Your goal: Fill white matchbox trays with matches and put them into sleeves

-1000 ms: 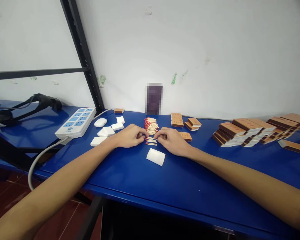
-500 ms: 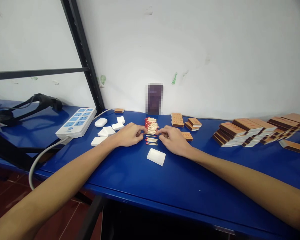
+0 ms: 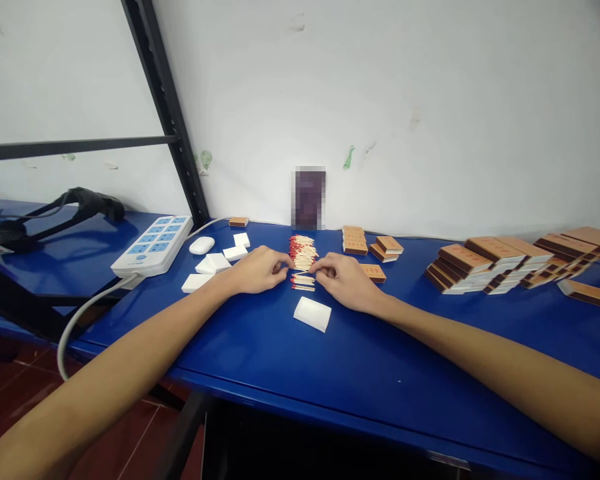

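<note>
A dense pile of red-headed matches point(image 3: 305, 255) lies on the blue table between my two hands. Nearer to me is a smaller row of matches point(image 3: 303, 283), heads to the left. My left hand point(image 3: 261, 270) rests at the left side, its index finger stretched to the match heads and its thumb a little apart. From the right, my right hand point(image 3: 347, 281) has thumb and index finger pinched at the end of a slanted match between the two groups. In front of both hands lies a small white matchbox tray point(image 3: 313, 314).
Several white trays point(image 3: 235, 253) and a white rounded case point(image 3: 201, 245) lie at left, beside a power strip point(image 3: 153, 247). Matchboxes point(image 3: 355, 240) stand behind my right hand, with large matchbox stacks point(image 3: 495, 260) farther right. A blurred dark object point(image 3: 309, 199) is against the wall.
My right fingertips have shifted slightly towards me and to the left. The gap between the pile and the near row now holds a slanted match. My left hand has hardly moved.
</note>
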`<action>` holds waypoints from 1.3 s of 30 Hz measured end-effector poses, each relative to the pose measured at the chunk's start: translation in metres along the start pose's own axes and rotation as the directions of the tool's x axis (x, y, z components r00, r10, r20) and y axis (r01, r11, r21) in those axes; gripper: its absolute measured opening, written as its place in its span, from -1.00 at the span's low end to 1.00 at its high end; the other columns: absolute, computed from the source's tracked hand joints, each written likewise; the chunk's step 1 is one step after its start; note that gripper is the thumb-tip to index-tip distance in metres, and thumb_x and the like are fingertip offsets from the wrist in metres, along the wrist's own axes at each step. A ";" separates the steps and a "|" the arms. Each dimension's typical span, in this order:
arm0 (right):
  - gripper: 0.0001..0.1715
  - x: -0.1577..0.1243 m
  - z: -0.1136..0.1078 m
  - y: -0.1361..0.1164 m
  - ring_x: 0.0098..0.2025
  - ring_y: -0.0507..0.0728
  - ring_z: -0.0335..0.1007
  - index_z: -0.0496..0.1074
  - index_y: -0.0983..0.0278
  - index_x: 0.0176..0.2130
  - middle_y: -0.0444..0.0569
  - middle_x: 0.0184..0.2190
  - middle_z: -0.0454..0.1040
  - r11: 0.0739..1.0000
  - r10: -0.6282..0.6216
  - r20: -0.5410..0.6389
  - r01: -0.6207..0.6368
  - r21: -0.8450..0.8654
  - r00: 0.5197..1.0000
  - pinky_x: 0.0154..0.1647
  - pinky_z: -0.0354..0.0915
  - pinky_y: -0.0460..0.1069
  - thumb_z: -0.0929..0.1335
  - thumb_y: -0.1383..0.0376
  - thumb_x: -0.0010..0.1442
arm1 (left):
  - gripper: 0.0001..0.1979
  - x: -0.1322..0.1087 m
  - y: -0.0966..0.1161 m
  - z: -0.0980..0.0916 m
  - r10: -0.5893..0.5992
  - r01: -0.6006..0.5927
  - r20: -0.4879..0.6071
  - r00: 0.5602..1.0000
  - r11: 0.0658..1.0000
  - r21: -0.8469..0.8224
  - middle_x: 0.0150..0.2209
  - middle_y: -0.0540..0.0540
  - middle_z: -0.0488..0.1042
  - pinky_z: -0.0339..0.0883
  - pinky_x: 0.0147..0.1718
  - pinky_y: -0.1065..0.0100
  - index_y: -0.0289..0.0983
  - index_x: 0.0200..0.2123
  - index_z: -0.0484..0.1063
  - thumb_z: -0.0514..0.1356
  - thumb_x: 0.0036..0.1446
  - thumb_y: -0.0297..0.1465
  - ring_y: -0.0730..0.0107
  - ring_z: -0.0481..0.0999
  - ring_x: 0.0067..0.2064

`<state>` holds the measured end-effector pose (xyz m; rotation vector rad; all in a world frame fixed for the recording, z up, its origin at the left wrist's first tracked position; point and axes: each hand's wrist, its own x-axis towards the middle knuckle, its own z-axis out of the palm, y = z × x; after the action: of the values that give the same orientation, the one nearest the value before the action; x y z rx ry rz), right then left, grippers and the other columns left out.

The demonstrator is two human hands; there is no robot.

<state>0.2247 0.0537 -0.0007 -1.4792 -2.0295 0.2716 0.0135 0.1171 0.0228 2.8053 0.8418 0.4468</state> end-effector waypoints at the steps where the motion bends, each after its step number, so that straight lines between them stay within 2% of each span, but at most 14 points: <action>1: -0.68 0.000 0.000 0.000 -0.43 0.01 0.25 0.59 0.29 -0.27 -0.08 -0.44 0.38 1.000 -0.001 0.004 0.001 0.000 1.000 -0.35 0.15 -0.06 0.27 0.48 0.11 | -0.69 0.000 0.000 0.000 0.001 -0.001 0.003 1.000 1.000 -0.002 -0.64 0.09 0.34 0.13 -0.48 0.44 -0.28 -0.14 0.54 0.06 0.12 -0.46 0.51 0.30 -0.59; 12: -0.57 0.002 -0.002 -0.002 -0.32 0.06 0.30 0.58 0.26 -0.13 -0.02 -0.34 0.40 0.999 -0.023 0.092 0.026 -0.028 0.996 -0.25 0.16 -0.04 0.21 0.49 0.19 | -0.72 0.000 -0.001 0.001 0.024 -0.024 0.003 1.000 1.000 0.004 -0.63 0.08 0.35 0.12 -0.47 0.44 -0.27 -0.13 0.52 0.06 0.18 -0.42 0.50 0.31 -0.56; 20: -0.62 0.003 -0.001 0.002 -0.38 0.05 0.29 0.59 0.29 -0.20 -0.03 -0.35 0.43 0.999 0.045 -0.019 -0.044 0.029 0.999 -0.29 0.17 -0.04 0.22 0.47 0.17 | -0.77 0.001 -0.003 0.001 0.071 -0.071 0.004 0.997 0.997 -0.009 -0.60 0.06 0.36 0.07 -0.48 0.43 -0.27 -0.20 0.53 0.09 0.22 -0.36 0.50 0.28 -0.57; 27: -0.65 0.003 -0.001 0.000 -0.41 0.04 0.27 0.59 0.31 -0.26 -0.03 -0.37 0.44 0.998 0.063 -0.027 -0.063 0.005 0.998 -0.32 0.16 -0.04 0.24 0.46 0.15 | -0.77 0.001 -0.003 0.001 0.092 -0.092 0.014 0.996 0.996 -0.011 -0.60 0.06 0.35 0.05 -0.49 0.43 -0.25 -0.21 0.53 0.08 0.25 -0.33 0.51 0.26 -0.57; 39: -0.70 0.003 -0.002 0.001 -0.44 0.01 0.26 0.56 0.30 -0.32 -0.05 -0.37 0.42 0.998 0.038 -0.006 -0.038 0.057 0.999 -0.34 0.19 -0.05 0.25 0.45 0.13 | -0.76 0.001 -0.002 0.002 0.080 -0.079 0.014 0.997 0.997 -0.015 -0.61 0.06 0.34 0.05 -0.48 0.43 -0.24 -0.19 0.53 0.09 0.24 -0.31 0.49 0.26 -0.56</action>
<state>0.2257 0.0560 0.0014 -1.4829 -1.9731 0.3363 0.0135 0.1195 0.0210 2.8330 0.7232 0.4424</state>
